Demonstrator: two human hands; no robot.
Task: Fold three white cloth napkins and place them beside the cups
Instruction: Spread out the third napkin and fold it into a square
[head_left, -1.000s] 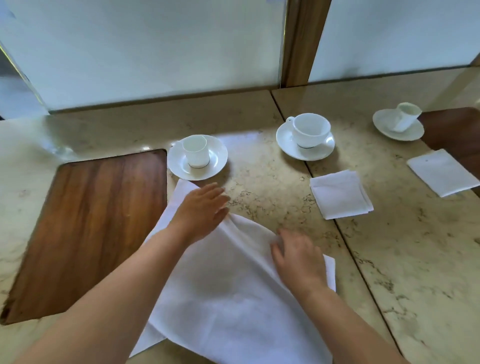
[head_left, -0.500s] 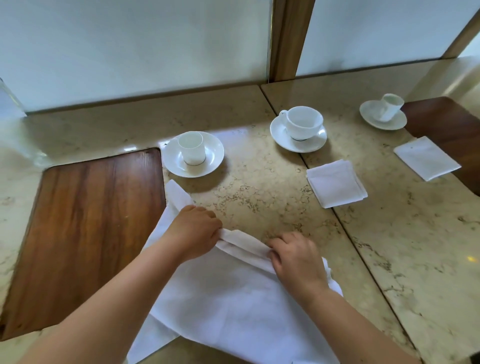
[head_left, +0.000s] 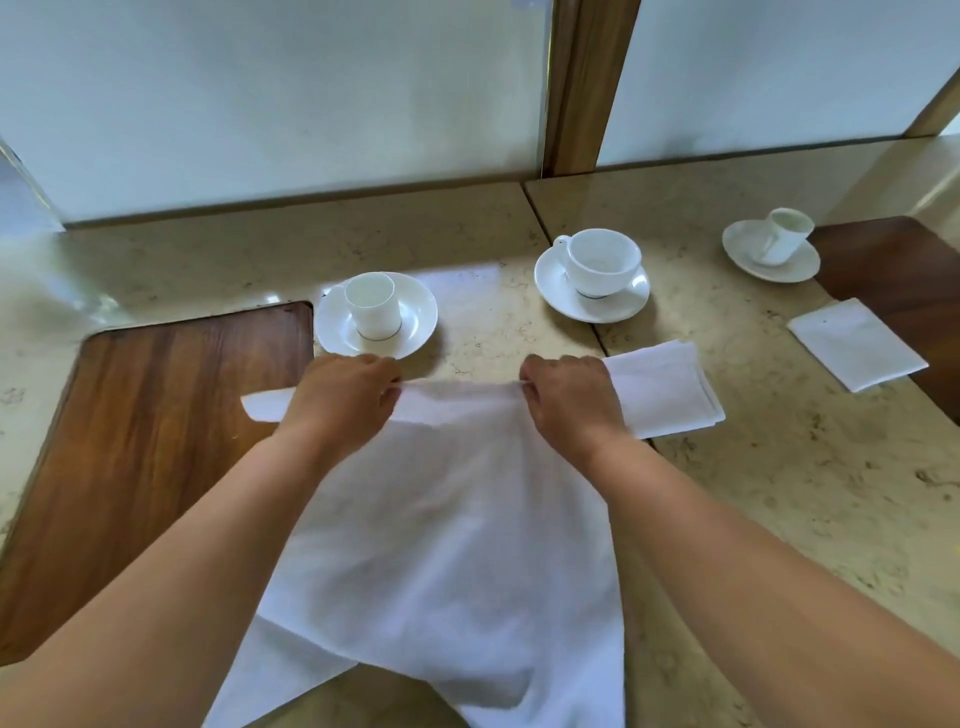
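Observation:
A large unfolded white napkin (head_left: 447, 540) hangs from both my hands over the marble counter, its top edge stretched taut. My left hand (head_left: 343, 397) pinches that edge on the left, my right hand (head_left: 569, 397) pinches it on the right. One corner sticks out left past my left hand. A folded napkin (head_left: 667, 395) lies below the wide middle cup (head_left: 602, 262), partly behind my right hand. Another folded napkin (head_left: 857, 343) lies below the right cup (head_left: 784, 236). The small left cup (head_left: 373, 306) stands on its saucer just beyond my left hand.
A dark wooden inlay (head_left: 150, 441) fills the counter on the left, and another (head_left: 904, 291) sits at the right edge. Frosted glass panels and a wooden post (head_left: 587, 83) close off the back. A seam in the marble (head_left: 566, 260) runs diagonally between the left and middle cups.
Both hands gathered the napkin's far edge, pinched it and lifted it toward the cups, spreading apart. The cloth went from lying flat and bunched to hanging taut between them.

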